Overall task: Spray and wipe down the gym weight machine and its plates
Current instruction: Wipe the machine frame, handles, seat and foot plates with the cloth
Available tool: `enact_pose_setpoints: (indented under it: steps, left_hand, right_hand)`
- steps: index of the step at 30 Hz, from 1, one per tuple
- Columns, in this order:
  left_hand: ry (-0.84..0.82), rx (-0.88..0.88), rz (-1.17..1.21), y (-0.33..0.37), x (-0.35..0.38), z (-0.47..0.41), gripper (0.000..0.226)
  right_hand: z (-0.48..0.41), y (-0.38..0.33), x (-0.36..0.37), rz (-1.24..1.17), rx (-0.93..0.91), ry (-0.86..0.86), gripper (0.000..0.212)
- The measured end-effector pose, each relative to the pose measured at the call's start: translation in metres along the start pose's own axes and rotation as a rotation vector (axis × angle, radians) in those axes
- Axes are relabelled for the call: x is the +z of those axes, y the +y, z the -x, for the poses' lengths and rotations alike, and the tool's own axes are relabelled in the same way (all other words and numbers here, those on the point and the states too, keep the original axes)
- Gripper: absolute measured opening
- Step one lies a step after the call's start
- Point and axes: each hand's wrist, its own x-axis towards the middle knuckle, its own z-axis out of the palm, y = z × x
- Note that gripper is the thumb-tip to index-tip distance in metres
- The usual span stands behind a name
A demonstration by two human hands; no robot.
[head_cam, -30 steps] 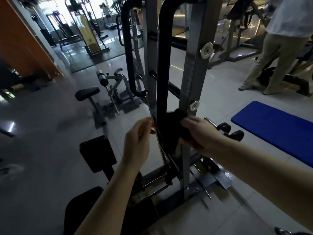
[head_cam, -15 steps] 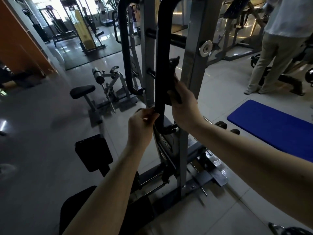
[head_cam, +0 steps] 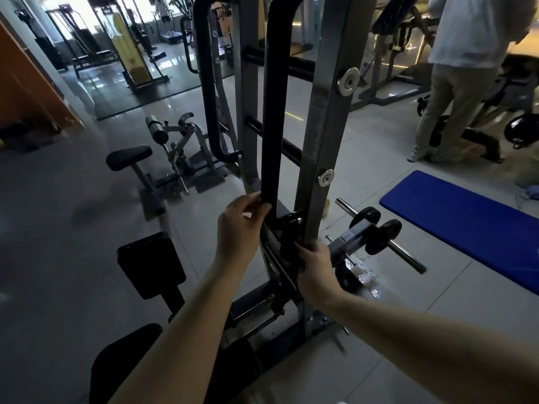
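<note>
At the left we counted three black pads (head_cam: 150, 263), the nearest partly hidden by our forearm. Our left hand (head_cam: 240, 228) had its fingers curled round the black bar (head_cam: 269, 126) of the weight machine (head_cam: 329, 83), which stood in the middle with its top cut off. Our right hand (head_cam: 316, 268) gripped a dark cloth (head_cam: 288, 249) low against the grey upright (head_cam: 313, 217). The cloth was hard to separate from the black parts behind it. Further right, two small plates (head_cam: 369, 218) sat on a steel rod (head_cam: 408, 259), near one blue mat (head_cam: 466, 223). Far right stood one person (head_cam: 455, 97), head out of view.
</note>
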Motion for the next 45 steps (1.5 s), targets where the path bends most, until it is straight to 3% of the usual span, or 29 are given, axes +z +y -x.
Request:
enact_pose_setpoints:
  steps: [3,6,8,10,13,23,25,28,30,34,36,40,43,45]
  left_hand:
    - [-0.024,0.008,-0.001,-0.007,0.001,0.001,0.024]
    - [-0.041,-0.019,0.025,-0.010,0.002,-0.003,0.020]
    - [-0.040,-0.016,0.052,-0.012,0.002,-0.004,0.017]
    - [-0.040,-0.003,0.068,-0.013,0.003,-0.004,0.015]
    - [-0.038,-0.018,0.069,-0.013,0.004,-0.003,0.018]
    - [-0.070,-0.003,0.108,-0.016,0.001,-0.005,0.021]
    - [-0.068,-0.001,0.116,-0.017,0.002,-0.005,0.021]
    - [-0.066,0.001,0.127,-0.019,0.001,-0.005,0.020]
    - [-0.066,0.006,0.125,-0.020,0.002,-0.005,0.020]
    - [-0.066,0.009,0.108,-0.021,0.002,-0.005,0.022]
    - [-0.066,0.005,0.103,-0.021,0.002,-0.005,0.022]
    - [-0.058,0.003,0.089,-0.018,0.001,-0.004,0.021]
    - [-0.052,0.016,0.068,-0.018,0.002,-0.004,0.022]
    - [-0.057,0.011,0.053,-0.018,0.003,-0.004,0.022]
  right_hand:
    - [0.001,0.002,-0.013,-0.293,0.230,0.013,0.043]
    - [-0.024,-0.028,-0.040,-0.449,0.100,0.174,0.041]
    - [-0.042,-0.050,-0.056,-0.288,-0.096,0.227,0.054]
    - [-0.059,-0.060,-0.058,0.035,-0.233,0.118,0.067]
    - [-0.063,-0.055,-0.037,0.311,-0.166,-0.109,0.065]
    - [-0.008,-0.008,-0.008,0.245,-0.286,0.086,0.071]
    - [0.000,-0.004,-0.015,0.153,-0.198,0.046,0.058]
    - [0.010,-0.011,-0.026,-0.172,0.288,-0.070,0.037]
    - [0.007,-0.019,-0.031,-0.421,0.524,0.003,0.031]
    - [-0.008,-0.060,-0.051,-1.150,0.746,0.090,0.014]
    - [-0.014,-0.077,-0.060,-1.432,0.756,0.077,0.015]
    - [-0.021,-0.089,-0.040,-1.321,0.608,0.042,0.022]
    - [-0.021,-0.092,-0.014,-1.114,0.541,0.184,0.022]
    - [-0.023,-0.092,0.002,-1.109,0.518,0.274,0.030]
